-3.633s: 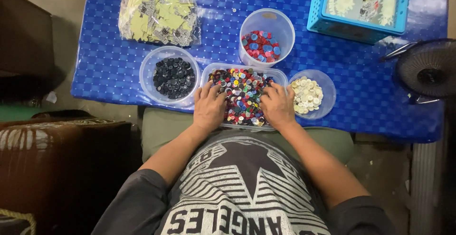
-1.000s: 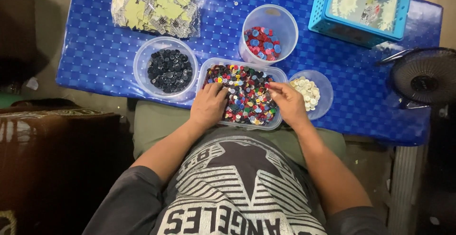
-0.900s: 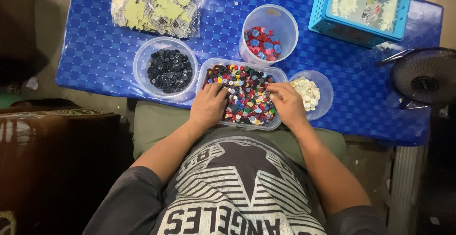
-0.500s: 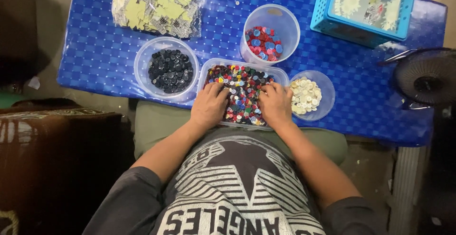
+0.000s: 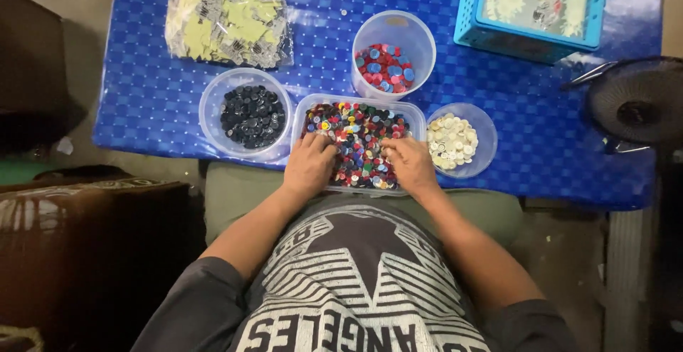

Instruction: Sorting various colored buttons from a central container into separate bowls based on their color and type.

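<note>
Both hands down in the clear rectangular tray [image 5: 420, 113] of mixed coloured buttons [image 5: 359, 145], at the near edge of the blue bench [image 5: 142, 81]. Left hand [image 5: 310, 165] and right hand [image 5: 409, 165] lie knuckles-up, fingers curled into the pile; whether either grip has a button, cannot tell. Tubs of black buttons [image 5: 250, 115], cream buttons [image 5: 451, 140] and red-and-blue buttons [image 5: 385, 67] stand just beside. Best to spread the pile thin, pinch one colour at a time.

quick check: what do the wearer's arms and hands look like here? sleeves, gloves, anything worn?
Both hands are bare: no gloves on the left hand or the right hand, and no watch, ring or band that I can make out. Forearms are uncovered. Short dark grey sleeves end near the elbows, part of a grey T-shirt with a white striped print on the chest.
</note>
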